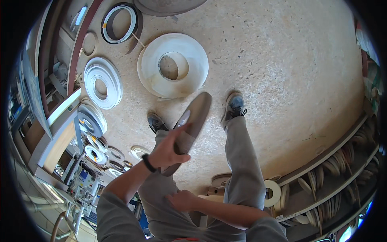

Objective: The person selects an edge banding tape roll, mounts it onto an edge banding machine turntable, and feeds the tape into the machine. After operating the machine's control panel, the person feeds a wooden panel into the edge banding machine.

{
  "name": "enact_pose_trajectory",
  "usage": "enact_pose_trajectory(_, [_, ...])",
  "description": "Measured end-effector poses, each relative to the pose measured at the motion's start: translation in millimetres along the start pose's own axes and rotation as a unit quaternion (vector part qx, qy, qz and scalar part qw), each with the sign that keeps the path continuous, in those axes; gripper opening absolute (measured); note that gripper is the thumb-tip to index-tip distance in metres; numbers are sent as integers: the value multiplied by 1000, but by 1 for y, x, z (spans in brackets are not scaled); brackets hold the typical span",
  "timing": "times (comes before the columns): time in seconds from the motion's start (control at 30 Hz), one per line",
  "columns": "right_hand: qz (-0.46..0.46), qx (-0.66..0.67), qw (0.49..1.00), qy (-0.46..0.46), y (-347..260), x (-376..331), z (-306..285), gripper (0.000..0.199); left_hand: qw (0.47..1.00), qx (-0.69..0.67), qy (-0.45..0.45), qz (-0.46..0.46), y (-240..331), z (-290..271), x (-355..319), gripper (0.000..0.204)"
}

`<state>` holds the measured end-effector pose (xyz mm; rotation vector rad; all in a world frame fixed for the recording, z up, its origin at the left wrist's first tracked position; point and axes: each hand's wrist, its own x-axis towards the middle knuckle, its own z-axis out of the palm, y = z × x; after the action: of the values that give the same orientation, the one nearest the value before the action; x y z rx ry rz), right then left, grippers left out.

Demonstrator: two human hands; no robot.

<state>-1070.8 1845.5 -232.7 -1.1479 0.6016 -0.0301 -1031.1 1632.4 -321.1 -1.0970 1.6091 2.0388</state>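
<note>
**Left hand holds a brown roll above the floor**

In the middle of the frame, the left hand (170, 150) is gripping a brown roll (200, 115), which is a little blurred. The fingers and the thumb are clamped on its lower part. The roll is strongly tilted, and its far end points to the top of the frame, between the two shoes (235, 104). A black wristband (149, 163) is around the left wrist.

The right hand (183, 200) is at the lower centre, just beside the grey trousers (246, 161); I cannot tell whether its fingers are together or apart.

At the upper centre, a big white roll (196, 60) lies flat on the floor (282, 80). Left of it is a smaller white roll (114, 82), and at the upper left a black and white roll (133, 20). In the lower right, curved-looking shelves (342, 181) carry many rolls.
</note>
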Motion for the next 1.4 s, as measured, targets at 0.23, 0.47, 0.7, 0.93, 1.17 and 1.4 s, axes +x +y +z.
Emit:
enact_pose_trajectory(0.23, [-3,10,997,73,0,-4,-17,43,984,-80,158,26,134,-105,6,114])
enact_pose_trajectory(0.47, [-34,35,994,96,-4,-1,-31,42,898,319,247,179,184,-189,96,99])
enact_pose_trajectory(0.7, [-34,41,988,143,-11,-7,-50,41,849,457,248,94,23,-187,183,66])
enact_pose_trajectory(0.93, [-2,31,987,157,-1,-2,-47,37,741,644,156,-113,-173,-61,200,101])
enact_pose_trajectory(1.17, [34,34,984,174,6,10,-46,34,641,752,155,-2,-227,-97,217,100])
enact_pose_trajectory(1.4, [52,21,990,133,-1,35,-35,36,774,626,41,85,-104,-114,165,94])
